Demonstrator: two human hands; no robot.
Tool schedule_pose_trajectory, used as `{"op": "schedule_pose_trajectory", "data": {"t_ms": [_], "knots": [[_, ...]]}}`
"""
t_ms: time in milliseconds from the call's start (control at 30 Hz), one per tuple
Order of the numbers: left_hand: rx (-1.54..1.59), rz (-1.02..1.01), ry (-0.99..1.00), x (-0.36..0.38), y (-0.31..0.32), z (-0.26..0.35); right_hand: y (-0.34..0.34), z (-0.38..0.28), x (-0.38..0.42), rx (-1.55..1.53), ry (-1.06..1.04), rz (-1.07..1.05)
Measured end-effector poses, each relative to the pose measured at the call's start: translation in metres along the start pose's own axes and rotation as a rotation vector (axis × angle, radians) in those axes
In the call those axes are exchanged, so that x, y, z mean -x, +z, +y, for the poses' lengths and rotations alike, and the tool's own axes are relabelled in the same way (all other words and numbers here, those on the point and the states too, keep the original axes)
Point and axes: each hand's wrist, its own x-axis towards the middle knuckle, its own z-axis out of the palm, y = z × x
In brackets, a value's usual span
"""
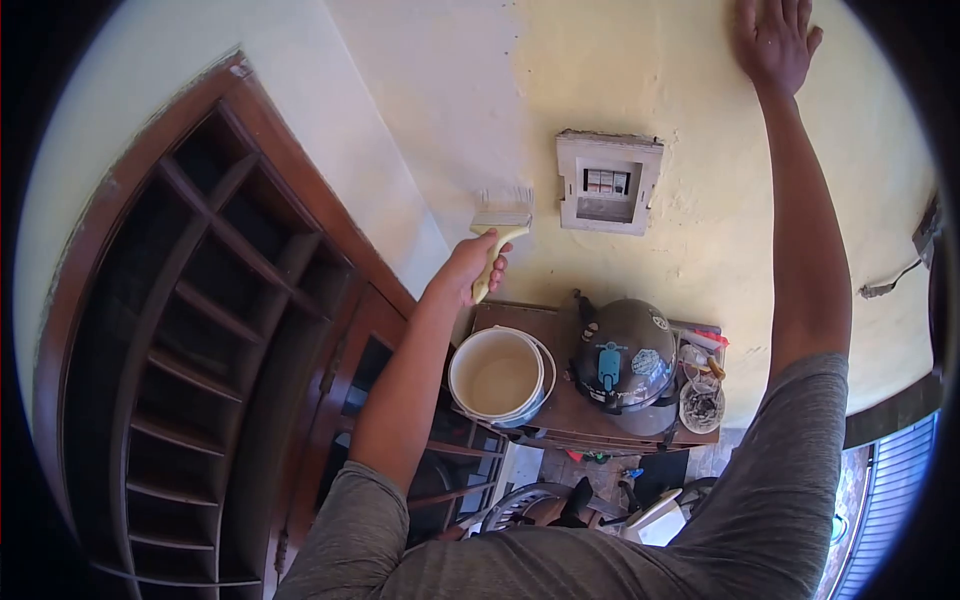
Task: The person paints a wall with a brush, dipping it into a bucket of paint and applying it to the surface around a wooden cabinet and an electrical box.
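My left hand [472, 268] is closed round the pale handle of a wide, flat paintbrush [502, 228]. The bristles touch the wall [590, 80] near the corner, where a whitish painted strip meets the yellow surface. Wet-looking brush streaks show just above the bristles. Higher up and to the right, my right hand [778, 45] lies flat against the yellow wall with its fingers stretched out and nothing in it. Between the two hands, a breaker box [610, 182] with a pale frame sits in the wall. Below the brush stands a white bucket [497, 375] with pale paint inside.
Beside the bucket, a dark helmet [625, 355] with stickers rests on a brown cabinet [548, 420]. A glass bowl [702, 405] stands at its right end. A wooden door frame [330, 240] rises at left. A loose cable [890, 285] sticks out at right.
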Motion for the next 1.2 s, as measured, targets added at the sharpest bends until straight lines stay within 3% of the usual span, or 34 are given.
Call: {"op": "schedule_pose_trajectory", "data": {"t_ms": [167, 367, 467, 533, 567, 633, 667, 733, 800, 867, 1000, 1033, 1200], "knots": [[0.224, -0.187, 0.012, 0.025, 0.0, 0.102, -0.004, 0.001, -0.001, -0.034, 0.015, -0.017], [0.024, -0.021, 0.36, 0.093, 0.057, 0.226, -0.002, 0.003, -0.001, -0.049, 0.001, -0.007], [-0.003, -0.051, 0.43, 0.112, 0.072, 0.287, -0.003, 0.003, -0.002, -0.044, 0.007, -0.004], [-0.15, -0.136, 0.678, 0.115, 0.072, 0.319, -0.006, 0.001, -0.001, -0.035, 0.018, -0.006], [-0.158, -0.138, 0.683, 0.118, 0.075, 0.324, -0.008, 0.0, -0.001, -0.026, 0.026, -0.024], [-0.237, -0.01, 0.878, 0.137, 0.087, 0.316, 0.001, 0.002, -0.003, -0.016, 0.039, -0.03], [-0.241, -0.012, 0.886, 0.136, 0.088, 0.308, 0.014, 0.01, -0.003, -0.11, -0.015, 0.104], [-0.006, -0.025, 0.78, 0.114, 0.078, 0.283, 0.024, 0.014, -0.004, -0.199, -0.071, 0.244], [-0.02, -0.02, 0.596, 0.071, 0.054, 0.241, 0.023, 0.013, -0.004, -0.19, -0.067, 0.248], [-0.035, -0.017, 0.579, 0.046, 0.041, 0.182, 0.024, 0.012, -0.004, -0.188, -0.07, 0.245], [-0.019, -0.013, 0.363, 0.019, 0.03, 0.077, 0.026, 0.015, -0.004, -0.195, -0.111, 0.26], [-0.003, 0.003, 0.3, 0.014, 0.027, 0.057, -0.003, 0.0, 0.0, -0.026, -0.013, 0.026], [0.029, 0.05, 0.022, -0.008, 0.018, -0.015, 0.007, 0.006, 0.002, -0.033, -0.024, 0.063]]}}
